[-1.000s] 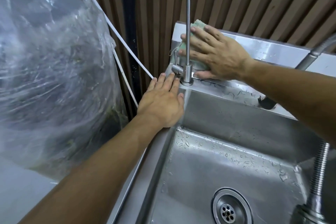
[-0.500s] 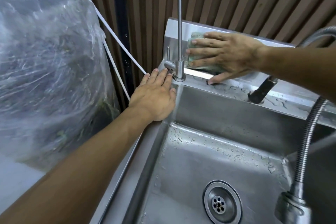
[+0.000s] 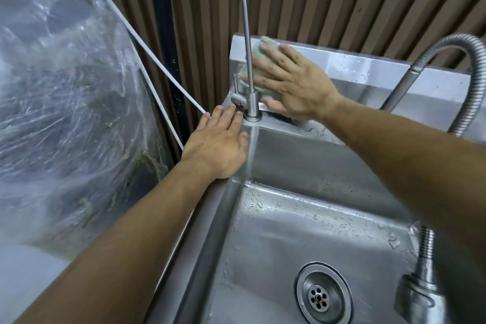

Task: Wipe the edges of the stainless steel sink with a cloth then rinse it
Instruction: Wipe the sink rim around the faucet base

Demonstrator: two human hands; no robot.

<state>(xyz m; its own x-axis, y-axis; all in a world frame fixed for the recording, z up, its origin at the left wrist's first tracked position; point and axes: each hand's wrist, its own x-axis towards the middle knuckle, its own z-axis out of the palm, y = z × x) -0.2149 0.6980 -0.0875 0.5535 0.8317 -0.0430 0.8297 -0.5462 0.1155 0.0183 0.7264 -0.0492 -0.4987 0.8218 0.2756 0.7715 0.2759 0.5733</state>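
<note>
Pressing the green cloth (image 3: 264, 46) flat against the sink's (image 3: 328, 155) back splash at upper centre, right hand (image 3: 294, 87) fingers spread, not clenched. Bracing left hand (image 3: 218, 144) flat, released, on the rim. Likely needing firm, overlapping strokes around the thin faucet (image 3: 247, 42).

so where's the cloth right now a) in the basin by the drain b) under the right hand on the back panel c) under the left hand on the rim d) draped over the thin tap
b: the right hand presses the green cloth flat on the sink's back panel, behind the thin tap; the left hand lies bare on the left rim.
</note>
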